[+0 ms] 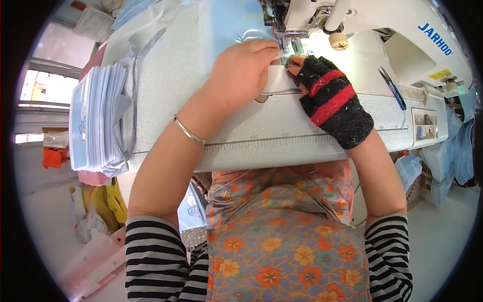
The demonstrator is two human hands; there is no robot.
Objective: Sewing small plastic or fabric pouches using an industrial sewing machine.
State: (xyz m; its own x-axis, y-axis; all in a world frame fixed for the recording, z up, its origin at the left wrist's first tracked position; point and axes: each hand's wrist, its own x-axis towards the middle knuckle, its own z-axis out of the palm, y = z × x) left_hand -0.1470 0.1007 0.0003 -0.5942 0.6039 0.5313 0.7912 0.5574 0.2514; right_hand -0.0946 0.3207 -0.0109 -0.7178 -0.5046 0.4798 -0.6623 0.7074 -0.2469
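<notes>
My bare left hand, with a bangle at the wrist, is closed on a light blue fabric piece, its fingertips beside the presser foot of a white sewing machine. My right hand wears a black fingerless glove with red stripes. Its bare fingertips pinch the edge of the same piece just right of the needle area. Between the hands a white folded band of the piece shows. The fingertips' exact grip is partly hidden.
A stack of folded light blue pieces stands at the left table edge. Thread snips lie to the right, near a small parts tray. A printed ruler runs along the front edge. More blue pieces hang at the right.
</notes>
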